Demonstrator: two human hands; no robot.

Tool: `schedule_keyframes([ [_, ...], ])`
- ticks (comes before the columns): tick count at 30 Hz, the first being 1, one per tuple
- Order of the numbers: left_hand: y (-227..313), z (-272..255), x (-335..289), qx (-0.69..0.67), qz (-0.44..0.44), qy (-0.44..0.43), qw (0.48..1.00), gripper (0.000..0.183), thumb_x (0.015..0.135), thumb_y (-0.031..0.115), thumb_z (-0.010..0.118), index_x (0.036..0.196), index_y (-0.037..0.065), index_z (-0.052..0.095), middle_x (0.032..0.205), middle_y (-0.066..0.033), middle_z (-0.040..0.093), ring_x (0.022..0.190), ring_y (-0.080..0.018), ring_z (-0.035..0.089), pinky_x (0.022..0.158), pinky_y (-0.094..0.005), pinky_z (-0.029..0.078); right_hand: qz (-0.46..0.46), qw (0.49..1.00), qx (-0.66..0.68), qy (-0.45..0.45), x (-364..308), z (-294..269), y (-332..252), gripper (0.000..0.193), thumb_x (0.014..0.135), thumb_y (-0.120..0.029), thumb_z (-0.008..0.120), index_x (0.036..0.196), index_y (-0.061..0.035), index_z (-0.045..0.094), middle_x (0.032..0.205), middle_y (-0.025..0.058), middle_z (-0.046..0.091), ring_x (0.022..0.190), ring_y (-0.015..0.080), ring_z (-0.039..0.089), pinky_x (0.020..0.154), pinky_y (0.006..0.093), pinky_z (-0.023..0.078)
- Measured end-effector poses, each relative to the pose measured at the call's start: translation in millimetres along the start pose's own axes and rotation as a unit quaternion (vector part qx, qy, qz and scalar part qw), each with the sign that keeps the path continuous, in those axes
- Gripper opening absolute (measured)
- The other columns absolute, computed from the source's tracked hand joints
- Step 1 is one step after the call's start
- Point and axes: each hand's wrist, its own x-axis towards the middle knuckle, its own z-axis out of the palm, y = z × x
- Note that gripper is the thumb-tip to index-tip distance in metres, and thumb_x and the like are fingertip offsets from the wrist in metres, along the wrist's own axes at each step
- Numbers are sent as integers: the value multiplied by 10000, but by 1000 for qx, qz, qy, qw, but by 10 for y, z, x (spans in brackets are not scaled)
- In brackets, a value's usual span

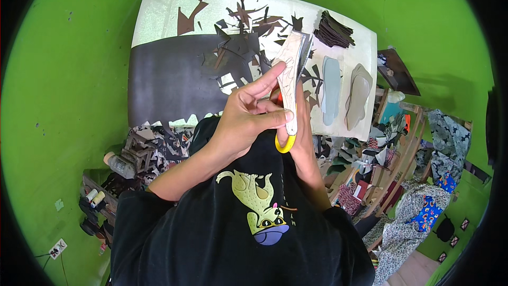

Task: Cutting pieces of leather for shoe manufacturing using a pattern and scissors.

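Our left hand (244,119) sits at the centre of the frame, thumb and fingers pinched on the lower end of a pale sole-shaped template (289,77) backed by a dark piece of the same outline, which rises tilted toward the upper right. Our right hand (302,132) is mostly hidden behind the left and the template; it is closed through the yellow handle of a pair of scissors (283,144), whose loop shows just below the template's bottom end, and whose blades we cannot make out.

Behind the hands, in the upper middle of the frame, stands a white table (159,13). A dark sheet (169,82) covers its left part, and dark offcuts (246,26) are scattered over its top. At its upper right lies a stack of cut dark pieces (333,30), with a grey insole (331,90) and a beige insole (359,94) side by side just below.
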Motion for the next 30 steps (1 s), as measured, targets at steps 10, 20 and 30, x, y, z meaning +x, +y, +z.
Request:
schedule_keyframes([
  [10,4,-14,-24,-13,-10,-2,1000,814,804,-143,709,1520,6,353,1580,-200,335,782,-59,659,729,-218,558,-20,1000,10,0,-38,-17,-51,435,908,-260,670,1069,70,437,750,246,620,638,463,653,505,471,483],
  [20,17,17,-41,-27,-29,-12,999,821,790,-137,724,1515,14,371,1561,-195,372,775,-52,645,727,-223,558,3,1000,10,23,-49,-23,-33,923,834,-768,549,1223,66,487,752,72,578,610,149,586,540,289,467],
  [30,-80,-124,-8,59,34,1,998,823,779,-147,732,1508,12,385,1561,-163,390,809,-65,651,748,-231,553,146,929,311,139,70,-63,-31,252,911,-135,546,1123,2,540,783,88,611,646,132,566,569,253,406],
])
